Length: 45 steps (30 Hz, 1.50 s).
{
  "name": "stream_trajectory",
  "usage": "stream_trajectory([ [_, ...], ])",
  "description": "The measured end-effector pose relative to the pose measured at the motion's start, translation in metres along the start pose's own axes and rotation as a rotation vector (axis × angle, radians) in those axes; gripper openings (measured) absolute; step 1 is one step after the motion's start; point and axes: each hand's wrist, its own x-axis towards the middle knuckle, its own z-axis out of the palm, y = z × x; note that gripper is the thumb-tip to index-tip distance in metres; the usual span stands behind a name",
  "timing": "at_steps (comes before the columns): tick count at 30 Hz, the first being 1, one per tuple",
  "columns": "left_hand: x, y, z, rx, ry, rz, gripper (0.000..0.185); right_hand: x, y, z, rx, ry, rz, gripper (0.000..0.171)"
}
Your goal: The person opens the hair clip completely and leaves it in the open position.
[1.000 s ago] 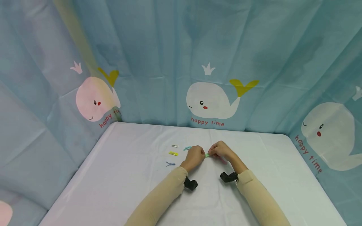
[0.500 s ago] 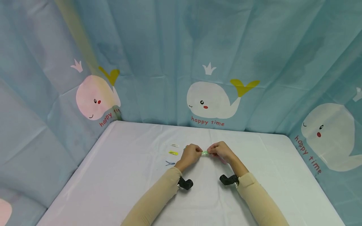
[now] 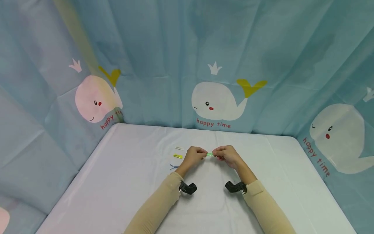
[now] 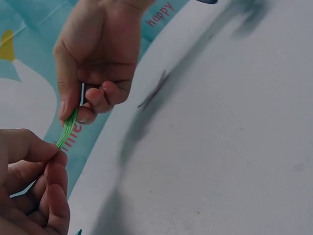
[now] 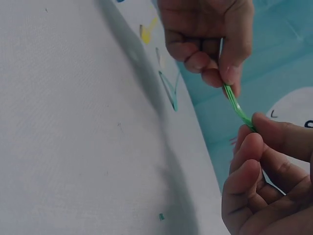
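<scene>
We have the green clip (image 5: 238, 108) up between two hands: the left hand (image 3: 194, 156) has its fingers pinched on one end, the right hand (image 3: 230, 156) on the other, with a short middle stretch showing. Clip looks slightly bent and lifted off the table (image 3: 137, 162); whether it's sprung or snapped, we can't tell. We'd tag the step as two-handed handling; the next move probably calls for a steady pinch at both ends, or one side letting go first. Left of the left fingers we see the yellow clip (image 3: 178, 156), the pale clip (image 3: 179, 148) farther back and the blue clip (image 3: 173, 166) nearer. The teal clip (image 5: 174, 96) lies near the left fingers, a thin dark piece (image 4: 153, 90) near the right ones. Back edge (image 3: 157, 126) runs beyond both hands, curtain (image 3: 163, 58) right behind, limiting forward reach; we get more room nearside, between the forearms (image 3: 159, 203), and rightward.
</scene>
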Motion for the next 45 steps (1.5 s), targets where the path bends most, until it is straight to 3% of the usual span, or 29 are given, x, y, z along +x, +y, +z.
stream_trajectory([
  [6, -0.002, 0.003, -0.007, 0.001, -0.030, -0.034, 0.012, -0.002, 0.002, 0.003, -0.008, -0.004, 0.027, 0.022],
  [22, -0.012, 0.006, -0.027, -0.026, -0.019, -0.054, 0.014, -0.010, -0.004, 0.015, 0.073, -0.072, -0.027, 0.026],
  [29, -0.017, 0.006, -0.033, -0.086, -0.040, -0.092, 0.014, -0.013, -0.006, 0.021, 0.141, -0.069, -0.026, 0.023],
  [45, -0.029, 0.004, -0.044, -0.211, -0.031, -0.075, 0.017, -0.020, -0.013, 0.034, 0.225, -0.117, -0.042, 0.025],
])
